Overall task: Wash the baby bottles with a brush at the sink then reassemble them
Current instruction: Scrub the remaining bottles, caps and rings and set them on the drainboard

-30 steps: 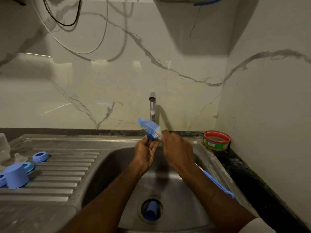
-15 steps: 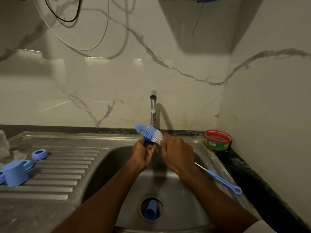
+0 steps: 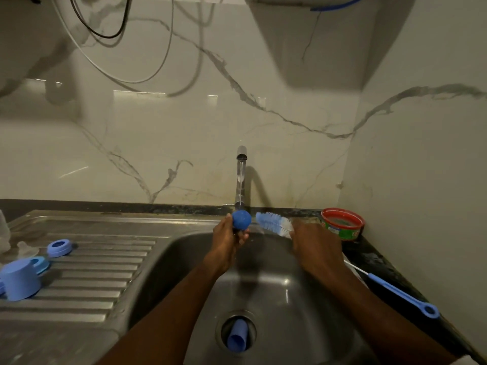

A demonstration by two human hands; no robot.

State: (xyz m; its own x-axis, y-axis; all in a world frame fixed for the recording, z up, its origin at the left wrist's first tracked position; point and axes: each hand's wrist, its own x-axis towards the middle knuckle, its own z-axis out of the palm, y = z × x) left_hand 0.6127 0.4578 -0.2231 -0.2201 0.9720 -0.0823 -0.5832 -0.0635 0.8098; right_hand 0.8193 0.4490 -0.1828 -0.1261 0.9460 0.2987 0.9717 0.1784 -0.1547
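Fingers of our left hand (image 3: 228,239) curl round a small rounded blue plastic piece (image 3: 241,219), its smooth domed face toward us, held up under the slim chrome tap (image 3: 241,175) at the far edge of the stainless steel sink (image 3: 279,291). Our right hand (image 3: 315,246) shows only its back, closed on the long bottle brush (image 3: 274,223): one soft head of blue and white bristles juts left from our fist, just beside the blue piece but apart from it, while the thin wire stem and blue plastic handle (image 3: 400,295), ending in a ring, trail out near-right. How the right fingers lie underneath we cannot tell.

One blue tubular part (image 3: 237,338) sits in the round drain. On the ribbed steel draining board (image 3: 87,280) at left we count one blue cup-shaped cap (image 3: 19,281), two blue screw rings (image 3: 59,248) and one clear soft teat (image 3: 26,248). One red-rimmed green round tub (image 3: 342,224) stands on the dark counter at far right.
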